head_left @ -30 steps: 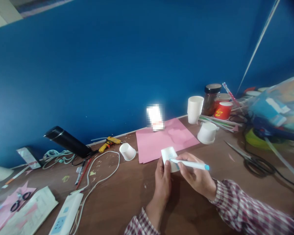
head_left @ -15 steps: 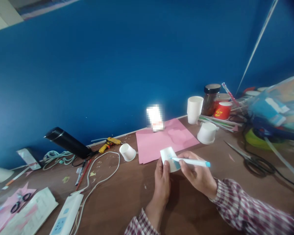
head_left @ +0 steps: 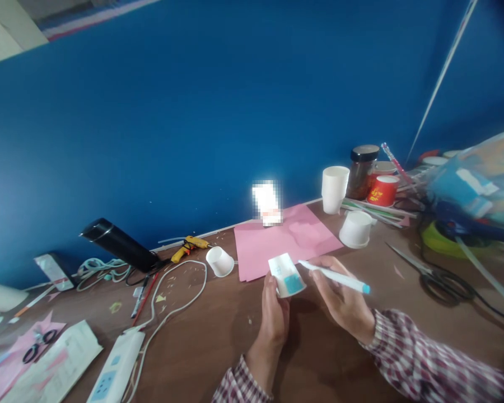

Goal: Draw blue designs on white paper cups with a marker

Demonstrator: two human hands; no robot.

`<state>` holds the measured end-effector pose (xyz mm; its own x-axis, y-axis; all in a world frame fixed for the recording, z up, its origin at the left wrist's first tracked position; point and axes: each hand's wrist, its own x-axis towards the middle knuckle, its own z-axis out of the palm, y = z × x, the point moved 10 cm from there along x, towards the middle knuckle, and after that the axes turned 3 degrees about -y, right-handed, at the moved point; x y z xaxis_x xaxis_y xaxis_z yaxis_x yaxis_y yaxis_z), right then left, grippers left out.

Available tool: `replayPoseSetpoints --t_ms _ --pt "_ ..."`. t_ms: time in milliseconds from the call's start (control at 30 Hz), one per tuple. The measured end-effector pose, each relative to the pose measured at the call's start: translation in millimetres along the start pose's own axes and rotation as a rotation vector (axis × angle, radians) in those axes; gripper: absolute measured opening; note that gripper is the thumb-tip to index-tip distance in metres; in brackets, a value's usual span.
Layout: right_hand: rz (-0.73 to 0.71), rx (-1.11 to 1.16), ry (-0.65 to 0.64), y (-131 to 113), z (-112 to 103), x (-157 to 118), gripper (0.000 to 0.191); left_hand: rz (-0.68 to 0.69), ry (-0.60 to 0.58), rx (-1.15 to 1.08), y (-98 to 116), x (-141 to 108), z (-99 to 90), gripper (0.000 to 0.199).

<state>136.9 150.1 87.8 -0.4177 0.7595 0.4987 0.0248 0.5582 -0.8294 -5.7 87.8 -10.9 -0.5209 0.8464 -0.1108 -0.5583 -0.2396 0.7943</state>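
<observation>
My left hand (head_left: pixel 276 316) grips a white paper cup (head_left: pixel 282 266) from below and the side, its wall bearing a light-blue coloured patch near the rim. In my right hand (head_left: pixel 340 294) is a white felt-tip pen (head_left: pixel 336 276) with a light-blue end. The pen's tip points at the cup and sits a little apart from its right side. Behind the cup lies pink paper (head_left: pixel 258 252). Another white paper cup (head_left: pixel 220 262) stands to the left of the paper, and one more white cup (head_left: pixel 355 229) is upside down to its right.
Large scissors (head_left: pixel 437 280) lie at the right. Stacked white cups (head_left: pixel 335 189), a dark-lidded jar (head_left: pixel 363 170) and a red cup (head_left: pixel 383 191) stand at the back. Leftward are a yellow glue gun (head_left: pixel 189 248), a black cylinder (head_left: pixel 120 244), a power strip (head_left: pixel 115 369) and small scissors (head_left: pixel 40 346).
My right hand has drawn the pen off the cup, slightly to the right. My left hand has turned the cup a little leftward, so more of the blue patch shows.
</observation>
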Motion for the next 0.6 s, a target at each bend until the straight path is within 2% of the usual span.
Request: replayPoseSetpoints --t_ms 100,200,333,433,600 --pt "-0.026 0.005 -0.034 -2.2 4.5 -0.1 0.015 -0.074 0.018 -0.097 -0.6 1.0 3.4 0.038" --pt "-0.049 0.028 -0.054 -6.9 8.9 0.2 0.014 -0.143 -0.045 -0.152 -0.1 -0.5 11.0 0.053" --pt "-0.084 0.009 -0.118 -12.1 19.0 -1.2 0.014 -0.156 -0.074 -0.206 1.8 -0.5 11.8 0.058" --pt "-0.146 -0.058 -0.185 -14.6 27.7 -4.8 0.022 -0.185 -0.078 -0.224 -1.5 -0.7 12.1 0.062" --pt "-0.197 -0.120 -0.203 -12.1 30.6 -7.6 0.028 -0.193 -0.078 -0.192 -2.3 -1.9 12.8 0.062"
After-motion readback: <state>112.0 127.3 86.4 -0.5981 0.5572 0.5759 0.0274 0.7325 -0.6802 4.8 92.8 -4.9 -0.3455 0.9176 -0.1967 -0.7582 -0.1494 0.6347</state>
